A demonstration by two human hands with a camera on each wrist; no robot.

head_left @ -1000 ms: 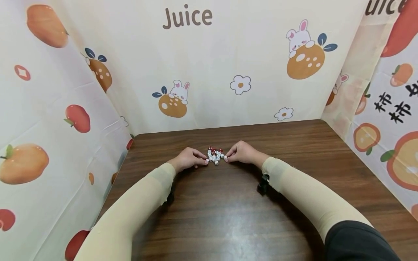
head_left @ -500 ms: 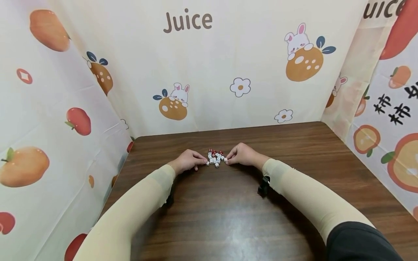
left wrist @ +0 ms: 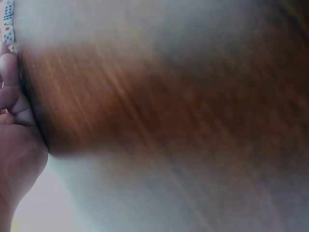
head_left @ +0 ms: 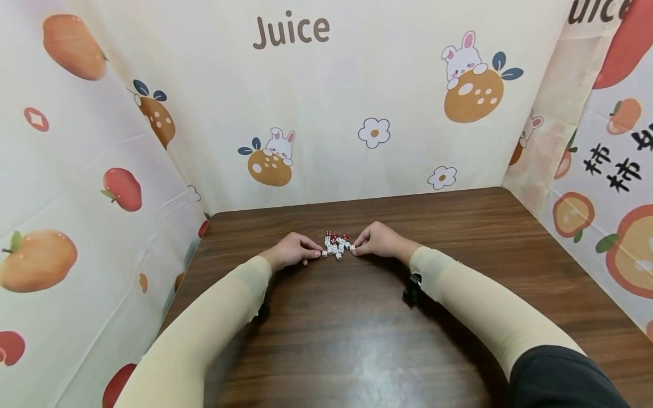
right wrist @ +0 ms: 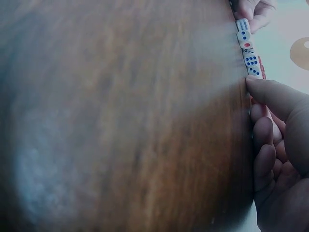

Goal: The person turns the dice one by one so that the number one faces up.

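Observation:
A small cluster of dice (head_left: 335, 245), mostly white with several red ones toward the back, lies on the wooden table between the two hands. At its left edge my left hand (head_left: 293, 248) pinches a white die (head_left: 324, 254) at the fingertips. From the other side, my right hand (head_left: 378, 239) pinches a white die (head_left: 352, 248) between thumb and fingers. In the right wrist view the thumb (right wrist: 270, 92) presses beside white dice (right wrist: 250, 59) with blue pips. The left wrist view shows mainly curled fingers, with a few dice (left wrist: 7, 21) cut off at the edge.
The brown table (head_left: 326, 340) reaches back to a fabric backdrop (head_left: 326, 102) printed with fruit and rabbits. More printed fabric (head_left: 102, 238) hangs along the left and right sides. A dark wrist device (head_left: 411, 290) sits under the right forearm.
The left fingers and their white die have shifted slightly at the cluster's left edge, and the die has turned. My right hand stays nearly still. The head view has tilted a little.

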